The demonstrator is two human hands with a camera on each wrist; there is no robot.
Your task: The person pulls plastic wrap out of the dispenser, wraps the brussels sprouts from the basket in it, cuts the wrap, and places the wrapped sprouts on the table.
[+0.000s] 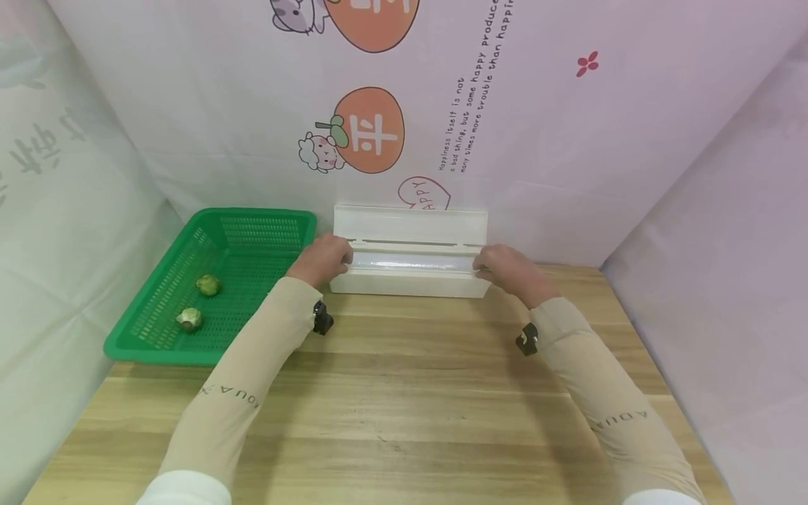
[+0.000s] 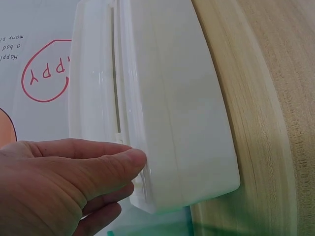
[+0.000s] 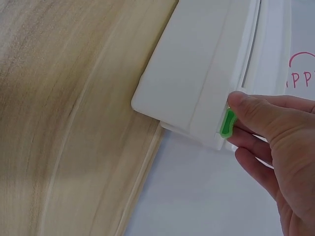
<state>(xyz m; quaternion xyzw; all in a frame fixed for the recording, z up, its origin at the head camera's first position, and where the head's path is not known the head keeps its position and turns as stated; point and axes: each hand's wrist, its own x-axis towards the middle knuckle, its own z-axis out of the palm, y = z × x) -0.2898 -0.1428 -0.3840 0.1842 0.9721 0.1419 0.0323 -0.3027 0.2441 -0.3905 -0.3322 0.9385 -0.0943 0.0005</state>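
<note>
A long white box (image 1: 409,285) stands against the back wall with its lid (image 1: 410,224) raised, and a shiny clear roll (image 1: 413,261) lies inside. At the box's left end, my left hand (image 1: 323,259) pinches the upper front edge; thumb and index finger meet there in the left wrist view. My right hand (image 1: 513,270) pinches the same edge at the right end. A small green piece (image 3: 228,123) shows beside its fingertips in the right wrist view. Whether either hand also holds clear film, I cannot tell.
A green basket (image 1: 164,356) stands left of the box, partly behind my left forearm. Two small round greenish items (image 1: 207,284) lie in it. Printed white sheeting (image 1: 536,140) hangs behind and at both sides of the wooden table (image 1: 404,393).
</note>
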